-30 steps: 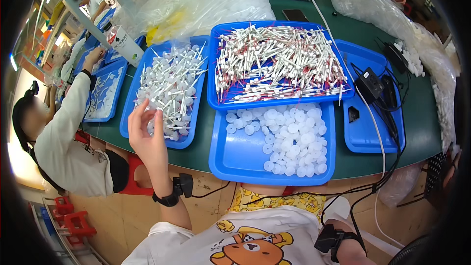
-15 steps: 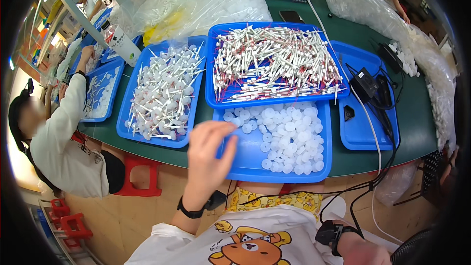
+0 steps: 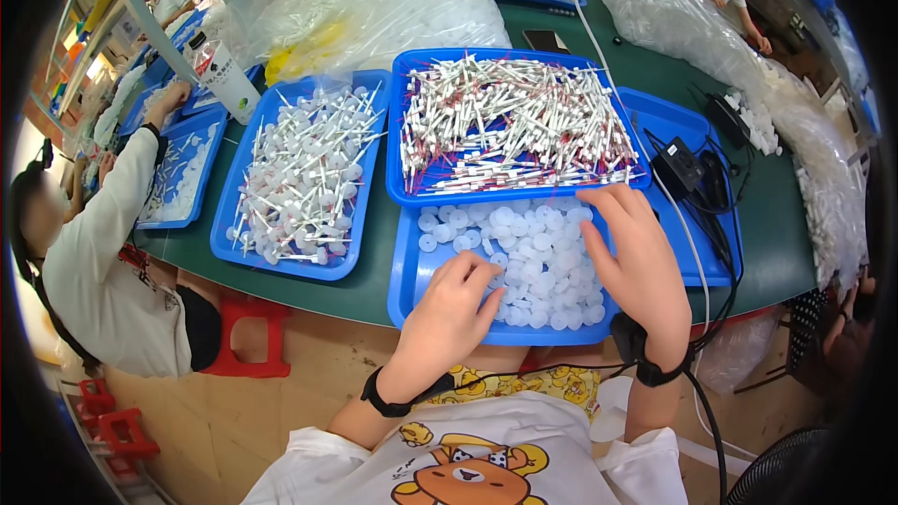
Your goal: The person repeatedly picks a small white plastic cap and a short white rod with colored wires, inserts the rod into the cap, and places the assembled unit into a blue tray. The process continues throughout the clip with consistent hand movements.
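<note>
A blue tray (image 3: 404, 262) in front of me holds many translucent white plastic discs (image 3: 538, 266), heaped toward its middle and right. Low over the tray's left half, my left hand (image 3: 451, 310) has bent fingers, with thumb and forefinger apart beside the nearest discs. My right hand (image 3: 641, 257) is above the tray's right edge, thumb and fingers spread. Its fingertips come close to the front rim of a second blue tray (image 3: 524, 194), which overlaps the back of the disc tray. Thin white sticks with red strands (image 3: 514, 117) fill that tray. Neither hand shows anything held.
Left of these stands a blue tray (image 3: 224, 248) of sticks with discs on them. A bottle (image 3: 224, 79), large plastic bags (image 3: 430, 9) and a phone (image 3: 544, 41) lie behind. On the right, cables and a black adapter (image 3: 678, 166) rest in another tray. A co-worker (image 3: 112, 234) sits at left.
My left hand has come down and right, from the disc tray's left edge to the discs. My right hand has risen from the lower right to the tray's right side.
</note>
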Demonstrator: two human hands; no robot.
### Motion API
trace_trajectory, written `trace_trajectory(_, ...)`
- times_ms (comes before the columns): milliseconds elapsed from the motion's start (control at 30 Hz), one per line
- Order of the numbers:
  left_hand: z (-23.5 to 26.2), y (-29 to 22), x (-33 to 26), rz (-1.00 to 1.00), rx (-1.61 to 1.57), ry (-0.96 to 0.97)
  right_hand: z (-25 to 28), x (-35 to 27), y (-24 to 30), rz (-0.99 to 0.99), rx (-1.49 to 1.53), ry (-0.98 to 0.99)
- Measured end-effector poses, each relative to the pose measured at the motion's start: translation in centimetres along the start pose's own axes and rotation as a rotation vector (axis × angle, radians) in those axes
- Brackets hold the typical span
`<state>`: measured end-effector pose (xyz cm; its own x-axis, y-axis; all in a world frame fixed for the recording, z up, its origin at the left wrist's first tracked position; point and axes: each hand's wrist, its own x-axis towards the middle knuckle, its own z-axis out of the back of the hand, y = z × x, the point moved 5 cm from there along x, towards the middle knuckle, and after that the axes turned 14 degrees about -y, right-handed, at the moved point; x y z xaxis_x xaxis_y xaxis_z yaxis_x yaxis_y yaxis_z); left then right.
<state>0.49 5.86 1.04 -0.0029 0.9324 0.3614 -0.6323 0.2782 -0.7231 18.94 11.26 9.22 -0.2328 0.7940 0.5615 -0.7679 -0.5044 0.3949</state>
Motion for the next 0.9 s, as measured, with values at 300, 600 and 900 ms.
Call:
trace_trajectory(300, -0.1, 0.7, -0.1, 0.075, -0.04, 0.024, -3.2, 2.5, -2.0, 0.06, -0.001, 0.089)
trace_trajectory(600, 0.4, 0.3, 0.0, 0.041, -0.101, 0.015, -0.9, 2.0, -2.5, -0.27, 0.17, -0.091)
trace_trajectory(900, 2.3, -0.1, 0.2, 0.187, -0.594, -0.031, 1.5, -3.3, 2.8, -0.445, 0.633, -0.01)
